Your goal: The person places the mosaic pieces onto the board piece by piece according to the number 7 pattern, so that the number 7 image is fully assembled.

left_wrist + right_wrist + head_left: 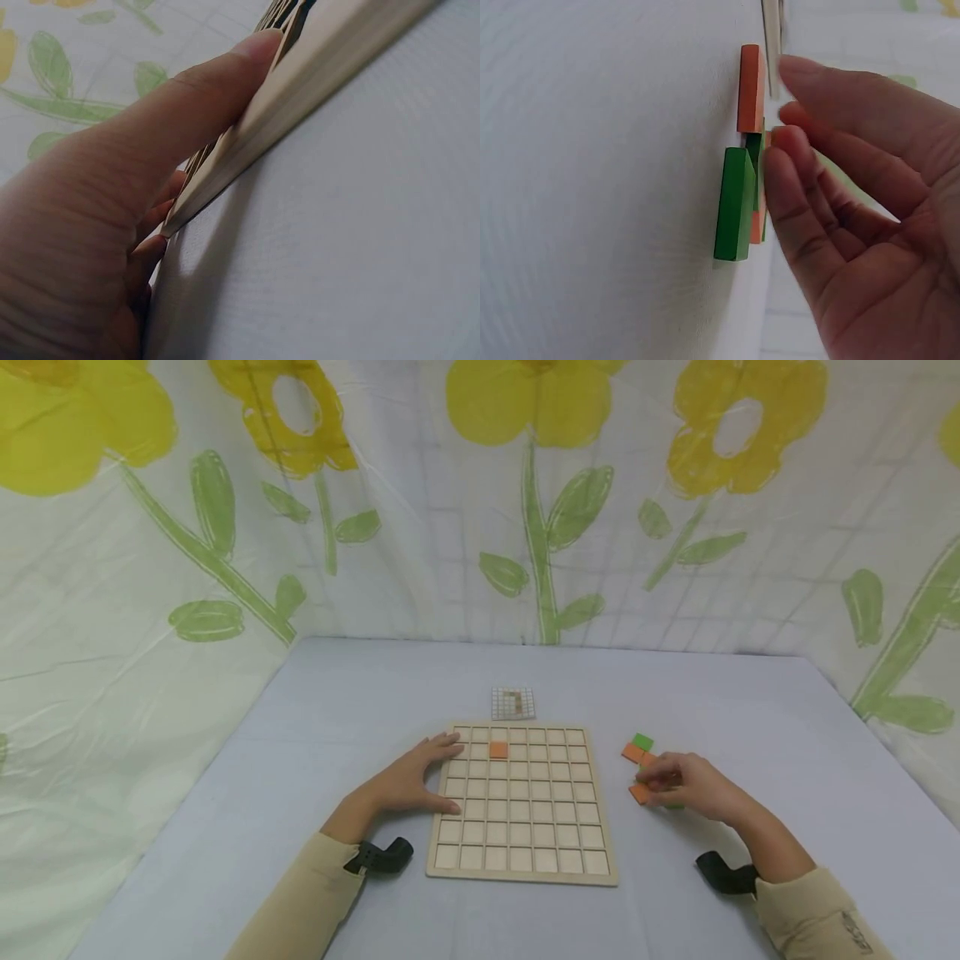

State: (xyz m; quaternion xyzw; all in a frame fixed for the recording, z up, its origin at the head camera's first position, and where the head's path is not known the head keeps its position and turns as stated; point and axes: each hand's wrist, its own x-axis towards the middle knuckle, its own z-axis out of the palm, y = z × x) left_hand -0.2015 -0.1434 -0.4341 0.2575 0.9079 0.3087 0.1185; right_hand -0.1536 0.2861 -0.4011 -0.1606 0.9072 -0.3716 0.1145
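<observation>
A wooden grid board (522, 879) lies flat on the table, with one orange square tile (498, 750) in a cell near its top. My left hand (405, 785) rests at the board's left side, thumb and fingers spread over the frame; in the left wrist view the thumb (202, 86) lies across the edge. To the right of the board, my right hand (697, 787) hovers at a small group of loose tiles, thumb and fingertips apart. Nothing shows between them in the right wrist view, where a green tile (733, 202) and an orange tile (750, 88) lie beside the fingers. The hand partly hides the group.
Beyond the board's far edge lies a small card (513, 703) printed with a grid and a few coloured squares. A white cloth covers the table (337, 710). Behind it hangs a curtain (420, 568) with yellow flowers.
</observation>
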